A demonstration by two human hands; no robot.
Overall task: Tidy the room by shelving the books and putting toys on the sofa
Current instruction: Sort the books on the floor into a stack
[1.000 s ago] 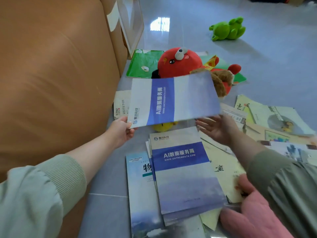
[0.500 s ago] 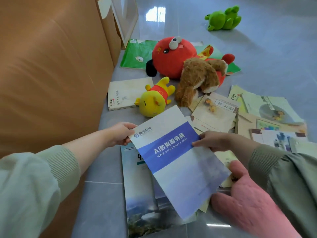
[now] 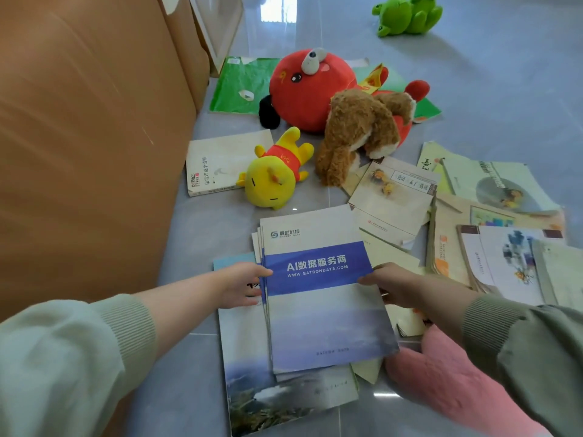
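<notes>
**Toys and books on the floor**

The grey floor [image 3: 473, 99] holds a green frog toy [image 3: 407, 14] far off. By the sofa [image 3: 79, 152] lie a green sheet [image 3: 236, 86], a white book [image 3: 217, 162] and, just beside it, a yellow bear toy [image 3: 274, 178]. A red round toy [image 3: 309, 89] rests partly on the green sheet. Many books [image 3: 394, 200] overlap on the right. Nearest lies a big book [image 3: 284, 395] under a blue booklet [image 3: 318, 269]

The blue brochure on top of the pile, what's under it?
Under the brochure, edges of matching brochures show at its left, over a big landscape-cover book. Their count and most of the book's front are covered.
</notes>
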